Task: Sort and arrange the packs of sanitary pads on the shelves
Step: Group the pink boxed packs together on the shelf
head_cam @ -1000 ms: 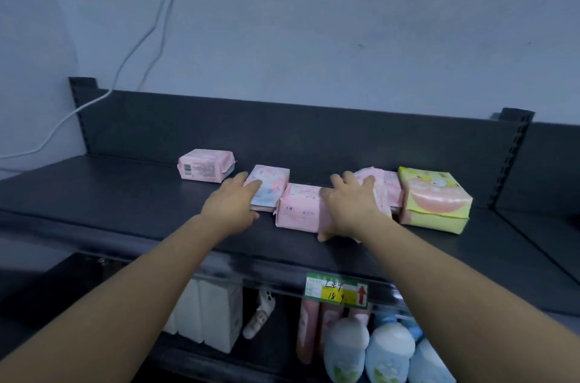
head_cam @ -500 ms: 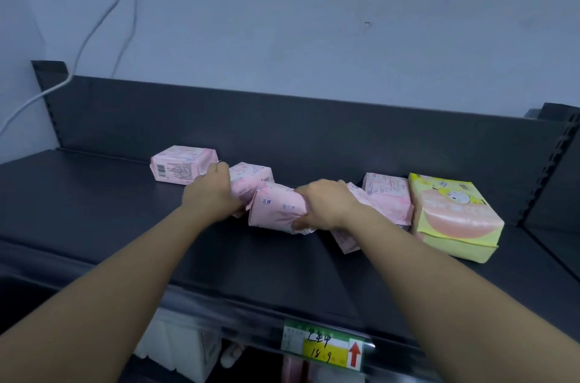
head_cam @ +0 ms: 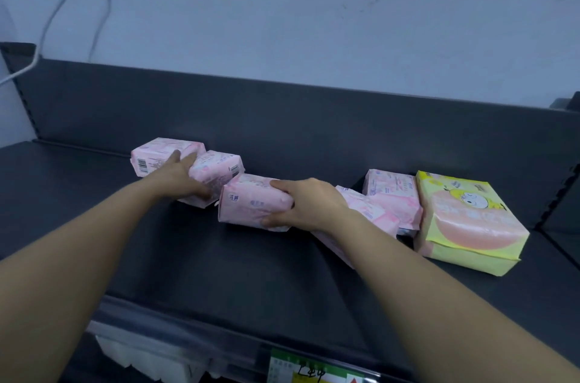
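Observation:
Several pink packs of sanitary pads lie on a dark shelf (head_cam: 219,263). My left hand (head_cam: 177,177) grips a pink pack (head_cam: 219,166) that touches the leftmost pink pack (head_cam: 157,152) near the back wall. My right hand (head_cam: 309,203) grips another pink pack (head_cam: 248,205) by its right end, holding it on its edge. Two more pink packs (head_cam: 392,197) lie behind my right wrist, partly hidden. A larger yellow pack (head_cam: 467,225) with a peach picture lies at the right.
The shelf's dark back panel (head_cam: 314,122) stands behind the packs, with a pale wall and hanging cables (head_cam: 62,3) above. A green and yellow price tag (head_cam: 309,373) sits on the front rail. White goods (head_cam: 141,354) show on the shelf below.
My left hand has carried its pink pack left and back against the leftmost pack. My right hand has turned its pack further onto its edge and drawn it left. The view has moved closer.

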`<state>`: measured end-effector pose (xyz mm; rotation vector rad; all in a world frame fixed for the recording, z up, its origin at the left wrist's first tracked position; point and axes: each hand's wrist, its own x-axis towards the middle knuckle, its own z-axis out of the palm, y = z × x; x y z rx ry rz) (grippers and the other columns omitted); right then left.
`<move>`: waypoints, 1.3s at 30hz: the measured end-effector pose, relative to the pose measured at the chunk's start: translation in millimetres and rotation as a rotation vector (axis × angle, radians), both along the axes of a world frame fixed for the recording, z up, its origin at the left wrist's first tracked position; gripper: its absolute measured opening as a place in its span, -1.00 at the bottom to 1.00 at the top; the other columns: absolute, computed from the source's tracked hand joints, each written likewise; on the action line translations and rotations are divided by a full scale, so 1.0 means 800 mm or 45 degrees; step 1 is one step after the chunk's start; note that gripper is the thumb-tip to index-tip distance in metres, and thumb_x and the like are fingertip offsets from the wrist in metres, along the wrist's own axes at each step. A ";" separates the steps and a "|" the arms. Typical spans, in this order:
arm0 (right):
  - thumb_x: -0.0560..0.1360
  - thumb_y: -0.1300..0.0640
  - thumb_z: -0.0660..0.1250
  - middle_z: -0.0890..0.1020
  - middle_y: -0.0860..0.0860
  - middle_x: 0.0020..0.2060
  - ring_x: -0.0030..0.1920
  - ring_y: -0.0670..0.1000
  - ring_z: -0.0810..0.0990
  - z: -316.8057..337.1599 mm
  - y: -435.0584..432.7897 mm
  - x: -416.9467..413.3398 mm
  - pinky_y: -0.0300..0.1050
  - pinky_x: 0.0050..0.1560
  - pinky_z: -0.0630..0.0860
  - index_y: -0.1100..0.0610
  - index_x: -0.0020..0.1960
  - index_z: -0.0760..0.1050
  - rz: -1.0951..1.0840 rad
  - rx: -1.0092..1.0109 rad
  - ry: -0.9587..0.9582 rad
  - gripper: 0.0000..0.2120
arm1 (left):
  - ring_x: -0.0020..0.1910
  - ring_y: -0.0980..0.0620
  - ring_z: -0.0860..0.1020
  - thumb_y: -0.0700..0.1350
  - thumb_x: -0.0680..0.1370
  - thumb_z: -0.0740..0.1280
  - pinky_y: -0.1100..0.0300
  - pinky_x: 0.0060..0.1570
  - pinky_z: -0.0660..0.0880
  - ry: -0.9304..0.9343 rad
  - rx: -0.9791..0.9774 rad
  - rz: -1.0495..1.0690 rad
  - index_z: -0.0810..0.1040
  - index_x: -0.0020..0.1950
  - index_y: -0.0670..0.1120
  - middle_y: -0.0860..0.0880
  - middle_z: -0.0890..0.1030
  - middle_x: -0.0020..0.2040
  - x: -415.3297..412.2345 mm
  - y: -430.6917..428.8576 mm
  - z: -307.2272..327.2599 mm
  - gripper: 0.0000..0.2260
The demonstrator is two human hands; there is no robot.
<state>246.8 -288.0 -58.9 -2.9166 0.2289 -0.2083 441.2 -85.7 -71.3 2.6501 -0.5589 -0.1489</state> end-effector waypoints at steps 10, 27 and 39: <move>0.37 -0.32 0.37 0.59 -0.02 0.16 0.17 0.09 0.52 -0.011 0.004 0.007 0.04 0.13 0.50 -0.16 0.38 0.33 0.009 0.017 -0.007 -0.36 | -0.08 -0.13 0.44 -0.06 0.37 0.50 0.07 -0.12 0.38 -0.363 -0.106 -0.029 0.44 0.13 -0.23 -0.19 0.43 0.10 -0.015 -0.003 -0.016 -0.55; 0.51 -0.11 0.29 0.63 0.00 -0.24 -0.16 0.11 0.58 0.039 0.097 0.041 -0.05 -0.16 0.50 0.08 -0.07 0.59 0.141 0.202 -0.545 -0.73 | -0.19 -0.04 0.63 -0.05 0.20 0.46 0.01 -0.12 0.64 -0.074 -1.129 0.458 0.59 -0.02 -0.11 -0.07 0.67 -0.13 -0.147 0.145 0.068 -0.63; 0.52 -0.19 0.29 0.53 -0.03 -0.33 -0.22 0.13 0.52 0.082 0.331 0.041 -0.12 -0.28 0.25 0.01 -0.27 0.42 0.582 0.477 -0.766 -0.67 | -0.27 -0.04 0.60 -0.31 0.48 0.39 0.20 -0.43 0.61 -0.188 -1.253 0.852 0.54 0.01 -0.23 -0.16 0.62 -0.12 -0.279 0.359 0.116 -0.87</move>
